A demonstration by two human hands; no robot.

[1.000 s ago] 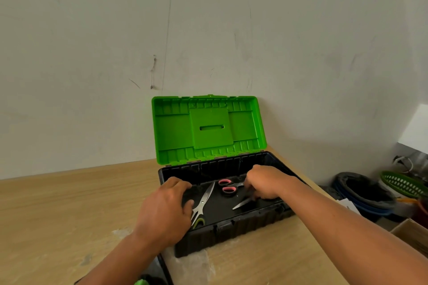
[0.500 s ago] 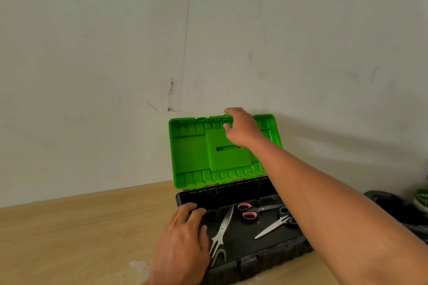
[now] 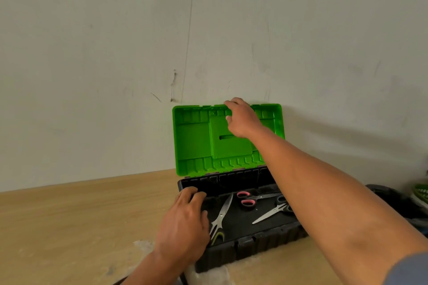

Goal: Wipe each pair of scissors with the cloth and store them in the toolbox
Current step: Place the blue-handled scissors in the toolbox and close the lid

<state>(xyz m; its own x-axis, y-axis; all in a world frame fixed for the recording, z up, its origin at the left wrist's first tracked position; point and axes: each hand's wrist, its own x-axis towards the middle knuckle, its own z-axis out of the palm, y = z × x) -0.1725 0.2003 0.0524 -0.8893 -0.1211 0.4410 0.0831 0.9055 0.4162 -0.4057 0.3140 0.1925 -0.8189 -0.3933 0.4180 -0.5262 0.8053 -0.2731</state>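
A black toolbox (image 3: 259, 242) stands open on the wooden table, its green lid (image 3: 196, 136) upright against the wall. Three pairs of scissors lie inside: metal shears with a green-tipped handle (image 3: 222, 214), a pink-handled pair (image 3: 251, 199) and a black-handled pair (image 3: 274, 211). My right hand (image 3: 240, 118) grips the lid's top edge, fingers hooked over it. My left hand (image 3: 185, 224) rests flat on the box's left front corner, beside the shears. No cloth is clearly in view.
A pale clear plastic sheet (image 3: 208, 273) lies under the box's front edge. A white wall stands right behind the lid. A dark round bin (image 3: 393, 201) and a green basket (image 3: 421, 192) sit off the table's right end.
My right hand left the black-handled scissors in the box and rose to the lid's top edge, where it now grips. My left hand stayed on the box's left side. The view tilted upward.
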